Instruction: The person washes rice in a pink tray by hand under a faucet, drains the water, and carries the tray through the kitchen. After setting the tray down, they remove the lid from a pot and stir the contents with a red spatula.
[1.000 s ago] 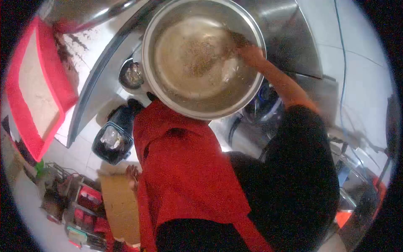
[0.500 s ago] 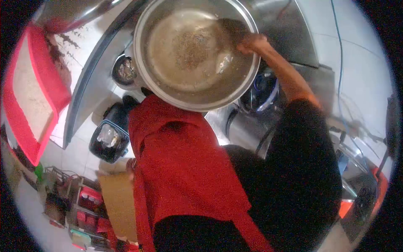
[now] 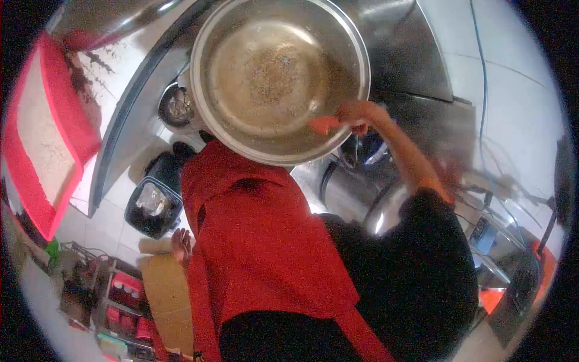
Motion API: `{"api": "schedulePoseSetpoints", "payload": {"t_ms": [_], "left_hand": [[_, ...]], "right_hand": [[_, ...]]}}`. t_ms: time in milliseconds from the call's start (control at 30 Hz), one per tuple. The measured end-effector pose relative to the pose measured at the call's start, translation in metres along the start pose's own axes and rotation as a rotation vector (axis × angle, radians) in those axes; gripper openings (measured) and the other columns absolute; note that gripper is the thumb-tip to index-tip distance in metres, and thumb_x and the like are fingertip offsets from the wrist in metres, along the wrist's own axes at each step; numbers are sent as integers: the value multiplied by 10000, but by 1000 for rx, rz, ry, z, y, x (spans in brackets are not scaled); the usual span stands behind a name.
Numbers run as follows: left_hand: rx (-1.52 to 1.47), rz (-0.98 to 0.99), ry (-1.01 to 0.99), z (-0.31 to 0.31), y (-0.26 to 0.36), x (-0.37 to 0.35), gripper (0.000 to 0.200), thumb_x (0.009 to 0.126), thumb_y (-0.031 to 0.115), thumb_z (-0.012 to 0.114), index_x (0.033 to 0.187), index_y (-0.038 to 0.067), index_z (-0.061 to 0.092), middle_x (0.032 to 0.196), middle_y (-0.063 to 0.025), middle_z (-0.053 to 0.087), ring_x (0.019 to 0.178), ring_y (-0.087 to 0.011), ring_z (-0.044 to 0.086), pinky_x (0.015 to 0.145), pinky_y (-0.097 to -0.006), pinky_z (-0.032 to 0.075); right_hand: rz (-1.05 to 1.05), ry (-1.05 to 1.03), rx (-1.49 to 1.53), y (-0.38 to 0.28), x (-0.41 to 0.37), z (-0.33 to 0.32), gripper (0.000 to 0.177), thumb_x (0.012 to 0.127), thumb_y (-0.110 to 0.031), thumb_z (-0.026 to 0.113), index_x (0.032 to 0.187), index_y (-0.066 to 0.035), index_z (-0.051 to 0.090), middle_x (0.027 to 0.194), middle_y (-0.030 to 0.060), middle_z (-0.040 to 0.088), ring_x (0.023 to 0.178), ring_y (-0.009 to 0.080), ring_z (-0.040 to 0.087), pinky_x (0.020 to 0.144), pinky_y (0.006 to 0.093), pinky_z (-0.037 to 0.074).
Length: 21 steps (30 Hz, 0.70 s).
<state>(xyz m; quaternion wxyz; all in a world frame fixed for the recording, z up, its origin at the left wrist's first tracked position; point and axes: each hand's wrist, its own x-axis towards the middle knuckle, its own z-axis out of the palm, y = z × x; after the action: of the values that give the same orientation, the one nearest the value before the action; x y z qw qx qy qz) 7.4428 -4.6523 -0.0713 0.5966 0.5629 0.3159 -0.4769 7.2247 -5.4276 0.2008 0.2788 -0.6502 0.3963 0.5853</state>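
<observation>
Big steel bowl (image 3: 354, 63) of murky liquid sits tight against our apron (image 3: 259, 241), so it's in easy reach. Right hand (image 3: 357, 114) clamps an orange utensil (image 3: 324, 125) just inside the near rim. Left hand (image 3: 180, 244) hangs loose and empty by the cardboard box (image 3: 166, 292).

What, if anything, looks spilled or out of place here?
Dark crumbs lie scattered on the counter beside the red tray, outside any container. Nothing shows spilled over the bowl rim.
</observation>
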Motion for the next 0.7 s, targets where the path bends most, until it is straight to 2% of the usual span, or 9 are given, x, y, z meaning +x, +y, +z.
{"api": "schedulePoseSetpoints", "payload": {"t_ms": [67, 133, 200, 367, 433, 467, 533, 633, 700], "left_hand": [[36, -27, -58, 1, 4, 2, 456, 1022, 318, 570, 1408, 103, 457, 1339, -100, 581, 1120, -271, 635, 874, -346, 591], [70, -50, -122, -5, 7, 15, 436, 1026, 296, 561, 1412, 122, 459, 1339, -90, 579, 1130, -270, 633, 887, -359, 600], [-104, -203, -243, -27, 9, 38, 480, 1028, 292, 559, 1461, 134, 424, 1394, -102, 549, 1231, -300, 590, 919, -370, 593], [201, 179, -288, -8, 35, -12, 657, 1015, 434, 559, 1517, 65, 349, 1477, -141, 489, 1335, -326, 509, 1045, -348, 501], [312, 128, -10, 33, 63, -38, 651, 1021, 453, 550, 1514, 71, 360, 1487, -133, 484, 1329, -308, 516, 1103, -379, 433], [339, 42, 177, 72, 84, -55, 647, 1023, 462, 548, 1511, 78, 367, 1493, -128, 482, 1326, -298, 520, 1128, -398, 401], [284, 72, 191, 79, 82, -64, 649, 1016, 456, 562, 1511, 85, 368, 1488, -123, 486, 1321, -292, 524, 1126, -399, 400], [332, 262, -18, 43, 37, -77, 663, 1001, 442, 582, 1521, 100, 351, 1476, -110, 493, 1317, -280, 525, 1113, -404, 416], [270, 245, -42, 36, 7, -73, 664, 998, 432, 587, 1518, 94, 350, 1477, -114, 489, 1318, -282, 523, 1113, -407, 416]], "right_hand": [[56, 336, 154, 13, -25, -25, 503, 956, -516, 566, 974, -46, 743, 758, 127, 722, 652, 240, 723, 565, 373, 592], [29, 815, -127, 17, -31, -30, 430, 976, -368, 557, 1059, 29, 700, 858, 211, 732, 699, 336, 737, 635, 434, 615], [-31, 1058, -255, 21, -22, -34, 444, 982, -367, 541, 1050, 41, 702, 876, 231, 729, 750, 350, 744, 654, 435, 617], [102, 989, -408, 6, 28, -82, 331, 999, -240, 495, 1050, 8, 708, 958, 212, 733, 886, 347, 742, 737, 468, 615], [97, 975, -400, 8, 49, -65, 297, 989, -199, 499, 1024, 5, 712, 980, 199, 738, 886, 329, 746, 731, 482, 616], [-47, 1064, -455, 20, 73, -36, 278, 982, -191, 511, 1050, -11, 711, 959, 189, 740, 863, 313, 749, 698, 475, 618], [-211, 1165, -528, 16, 84, -25, 264, 975, -184, 523, 1077, -26, 709, 937, 180, 742, 840, 298, 752, 665, 467, 620], [-102, 708, -939, 0, 67, -31, 286, 963, -204, 552, 1172, -70, 692, 889, 166, 734, 827, 304, 747, 638, 464, 616], [2, 843, -639, -13, 41, -86, 292, 941, -222, 577, 1162, -95, 720, 916, 184, 737, 852, 334, 739, 651, 489, 612]]}}
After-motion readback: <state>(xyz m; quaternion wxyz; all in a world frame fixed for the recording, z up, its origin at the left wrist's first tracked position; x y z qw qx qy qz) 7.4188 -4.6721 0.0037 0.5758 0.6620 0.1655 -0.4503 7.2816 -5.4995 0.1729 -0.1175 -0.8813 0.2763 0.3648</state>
